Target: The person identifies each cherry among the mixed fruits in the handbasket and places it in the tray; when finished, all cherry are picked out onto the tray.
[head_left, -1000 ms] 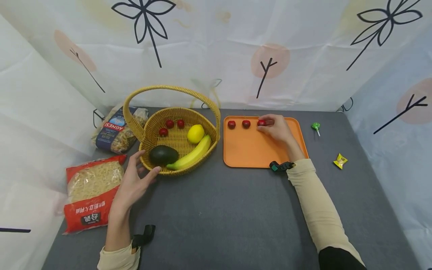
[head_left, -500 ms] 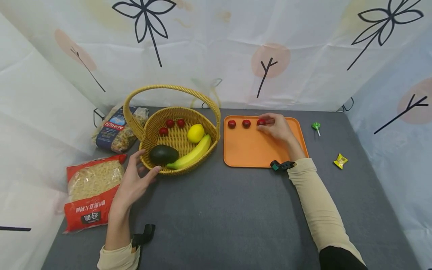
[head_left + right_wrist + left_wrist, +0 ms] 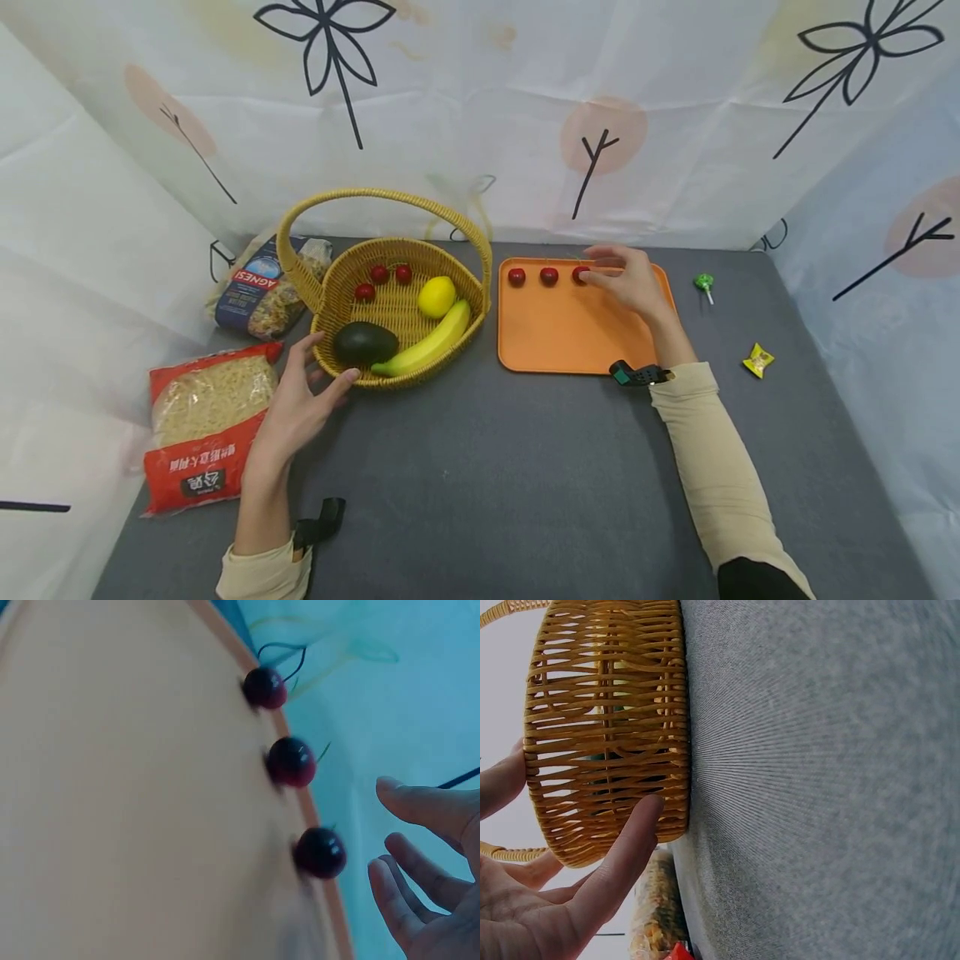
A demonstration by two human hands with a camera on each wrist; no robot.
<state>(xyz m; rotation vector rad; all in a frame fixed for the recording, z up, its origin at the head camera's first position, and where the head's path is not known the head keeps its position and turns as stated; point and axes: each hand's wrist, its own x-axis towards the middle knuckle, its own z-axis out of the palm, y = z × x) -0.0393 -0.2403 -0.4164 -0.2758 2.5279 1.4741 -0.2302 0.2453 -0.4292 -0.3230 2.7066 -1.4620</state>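
Right fingers (image 3: 391,898): just released.
Third cherry (image 3: 320,853): beside them on tray (image 3: 555,333); likely placed.
Left fingers (image 3: 622,862): straight, touching basket (image 3: 386,312).

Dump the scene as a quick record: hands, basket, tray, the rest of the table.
left_hand: the left hand touches the basket at its near-left side
right_hand: the right hand is over the tray, fingers apart beside the rightmost cherry, not gripping it
basket_contents: three cherries, lemon, avocado, banana
tray_contents: three cherries in a row along the far edge
left_of_basket: two pasta bags
right_of_tray: green lollipop, yellow wrapped candy
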